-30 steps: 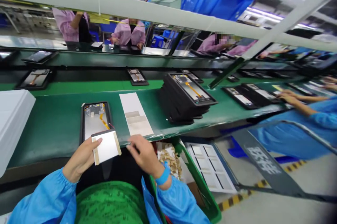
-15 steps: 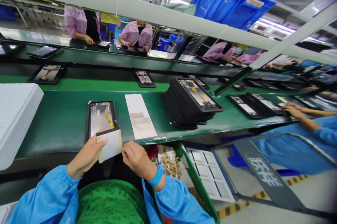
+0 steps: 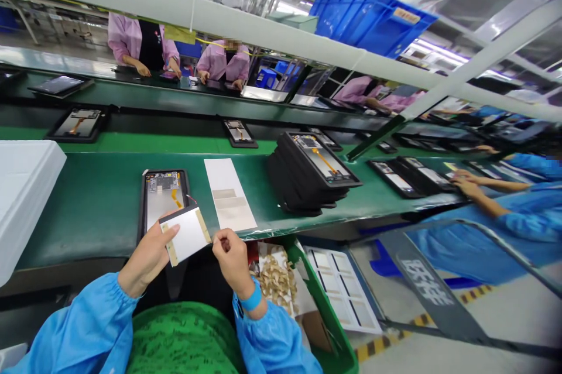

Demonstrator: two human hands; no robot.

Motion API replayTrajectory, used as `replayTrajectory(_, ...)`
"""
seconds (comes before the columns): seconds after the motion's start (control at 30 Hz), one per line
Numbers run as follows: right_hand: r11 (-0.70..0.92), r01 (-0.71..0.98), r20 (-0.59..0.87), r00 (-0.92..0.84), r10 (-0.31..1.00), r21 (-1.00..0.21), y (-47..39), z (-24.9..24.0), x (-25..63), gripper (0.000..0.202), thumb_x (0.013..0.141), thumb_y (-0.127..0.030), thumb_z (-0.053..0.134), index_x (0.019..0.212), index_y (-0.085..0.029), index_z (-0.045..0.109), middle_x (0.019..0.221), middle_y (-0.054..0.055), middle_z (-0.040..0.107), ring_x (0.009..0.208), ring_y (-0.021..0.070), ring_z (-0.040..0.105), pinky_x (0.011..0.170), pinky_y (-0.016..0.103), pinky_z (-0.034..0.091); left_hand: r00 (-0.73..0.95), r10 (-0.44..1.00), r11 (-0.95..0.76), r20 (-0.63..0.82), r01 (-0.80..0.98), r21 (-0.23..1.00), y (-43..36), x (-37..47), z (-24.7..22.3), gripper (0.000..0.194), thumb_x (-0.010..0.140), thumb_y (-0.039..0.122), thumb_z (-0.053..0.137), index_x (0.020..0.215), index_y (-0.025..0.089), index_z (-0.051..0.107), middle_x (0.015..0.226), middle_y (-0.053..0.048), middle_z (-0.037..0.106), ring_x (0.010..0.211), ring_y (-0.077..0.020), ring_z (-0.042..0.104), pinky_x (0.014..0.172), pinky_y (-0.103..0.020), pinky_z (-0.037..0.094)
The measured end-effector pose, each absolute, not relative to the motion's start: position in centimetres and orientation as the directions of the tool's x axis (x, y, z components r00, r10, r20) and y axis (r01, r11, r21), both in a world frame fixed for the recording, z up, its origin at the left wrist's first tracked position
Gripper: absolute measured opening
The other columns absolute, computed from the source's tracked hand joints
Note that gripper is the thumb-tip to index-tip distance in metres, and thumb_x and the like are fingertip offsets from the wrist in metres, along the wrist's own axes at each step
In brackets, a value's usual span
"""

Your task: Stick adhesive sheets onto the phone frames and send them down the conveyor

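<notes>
My left hand [image 3: 147,254] grips a flat white battery [image 3: 187,234] by its left side, thumb on top. Tan adhesive strips run along two of its opposite edges, and a dark band with thin wires is at its far end. At the battery's right corner my right hand [image 3: 232,260] is closed in a pinch; whatever sits between its fingertips is too small to make out. Just beyond the battery, an opened tablet [image 3: 164,204] lies in a black tray, showing its circuit board and an orange ribbon cable. A white card [image 3: 230,210] with grey patches lies to its right.
A stack of black trays [image 3: 302,178] with an open tablet on top stands right of the card. A white foam box [image 3: 26,198] is at the left. Below the bench edge, a green crate [image 3: 338,327] contains tan scraps [image 3: 278,277]. A co-worker's hands [image 3: 469,184] are at far right.
The battery has turned and tilted in my left hand, with its right tan strip now more fully seen. My right hand has shifted slightly right. The whole view has swung a little.
</notes>
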State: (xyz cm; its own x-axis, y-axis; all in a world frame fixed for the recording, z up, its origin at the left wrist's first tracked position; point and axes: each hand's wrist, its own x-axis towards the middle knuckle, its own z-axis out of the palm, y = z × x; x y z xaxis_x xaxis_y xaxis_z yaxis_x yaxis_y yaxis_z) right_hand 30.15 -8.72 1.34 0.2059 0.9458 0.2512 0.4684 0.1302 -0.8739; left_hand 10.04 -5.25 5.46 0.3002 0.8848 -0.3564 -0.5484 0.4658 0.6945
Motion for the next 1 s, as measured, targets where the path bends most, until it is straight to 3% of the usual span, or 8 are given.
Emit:
replayTrajectory(0.1, 0.127, 0.444, 0.246, 0.22, 0.944, -0.887, -8.8, 1.8, 31.1, 0.011, 0.088, -0.024, 0.053, 0.082, -0.018, 0.06, 0.071, 0.0, 0.062, 0.063, 0.0136, 0.057, 0.059, 0.025, 0.048, 0.282, 0.887, 0.461, -0.365, -0.544, 0.701, -5.2, 9.6, 5.4, 0.073, 0.075, 0.031, 0.08, 0.14, 0.02, 0.05, 0.12, -0.013, 0.071, 0.109, -0.0313, 0.068, 0.099, -0.045, 0.051)
replayTrajectory(0.23, 0.325, 0.608, 0.362, -0.066, 0.93, -0.724, -9.6, 3.6, 30.8, 0.012, 0.094, -0.023, 0.053, 0.104, -0.019, 0.06, 0.094, 0.006, 0.063, 0.083, 0.0181, 0.06, 0.076, 0.032, 0.051, 0.289, 0.889, 0.458, -0.355, -0.545, 0.703, -5.2, 9.7, 5.5, 0.072, 0.075, 0.032, 0.08, 0.14, 0.019, 0.051, 0.121, -0.013, 0.071, 0.108, -0.0307, 0.068, 0.098, -0.044, 0.052)
replayTrajectory(0.37, 0.439, 0.761, 0.4, -0.256, 0.88, -0.479, -9.9, 4.4, 29.8, 0.014, 0.096, -0.015, 0.045, 0.095, -0.019, 0.058, 0.094, 0.009, 0.059, 0.093, 0.0228, 0.055, 0.082, 0.039, 0.049, 0.275, 0.896, 0.444, -0.349, -0.539, 0.716, -5.6, 10.4, 5.7, 0.073, 0.074, 0.034, 0.081, 0.139, 0.02, 0.051, 0.122, -0.012, 0.07, 0.108, -0.0299, 0.068, 0.097, -0.043, 0.052)
replayTrajectory(0.47, 0.438, 0.803, 0.413, -0.267, 0.871, -0.405, -9.8, 3.9, 29.7, 0.018, 0.097, -0.012, 0.04, 0.09, -0.019, 0.056, 0.089, 0.009, 0.058, 0.087, 0.0225, 0.053, 0.077, 0.038, 0.048, 0.275, 0.896, 0.444, -0.348, -0.534, 0.719, -5.8, 10.6, 5.8, 0.074, 0.075, 0.034, 0.081, 0.14, 0.02, 0.05, 0.122, -0.012, 0.07, 0.109, -0.0299, 0.068, 0.098, -0.043, 0.052)
replayTrajectory(0.7, 0.297, 0.678, 0.425, 0.025, 0.905, -0.673, -10.0, 2.3, 29.6, 0.015, 0.097, -0.017, 0.041, 0.089, -0.02, 0.053, 0.088, 0.006, 0.056, 0.084, 0.0192, 0.054, 0.075, 0.033, 0.046, 0.278, 0.906, 0.424, -0.321, -0.57, 0.704, -6.2, 11.4, 5.9, 0.073, 0.077, 0.03, 0.079, 0.143, 0.023, 0.047, 0.122, -0.01, 0.07, 0.109, -0.0275, 0.067, 0.1, -0.041, 0.051)
replayTrajectory(0.83, 0.159, 0.559, 0.322, 0.206, 0.924, -0.814, -10.2, 1.6, 29.1, 0.015, 0.097, -0.023, 0.045, 0.086, -0.02, 0.056, 0.082, 0.003, 0.057, 0.075, 0.0166, 0.055, 0.071, 0.03, 0.044, 0.242, 0.917, 0.397, -0.316, -0.601, 0.693, -6.4, 12.2, 5.6, 0.071, 0.078, 0.031, 0.078, 0.141, 0.022, 0.049, 0.124, -0.012, 0.069, 0.11, -0.029, 0.067, 0.099, -0.042, 0.051)
replayTrajectory(1.0, 0.056, 0.277, 0.127, 0.245, 0.961, -0.959, -9.9, 0.8, 30.4, 0.022, 0.095, -0.04, 0.051, 0.089, -0.02, 0.059, 0.078, 0.001, 0.062, 0.067, 0.0142, 0.054, 0.064, 0.027, 0.045, 0.225, 0.912, 0.407, -0.343, -0.609, 0.681, -6.6, 12.0, 5.3, 0.07, 0.077, 0.028, 0.079, 0.14, 0.02, 0.05, 0.124, -0.012, 0.069, 0.11, -0.0297, 0.067, 0.098, -0.042, 0.052)
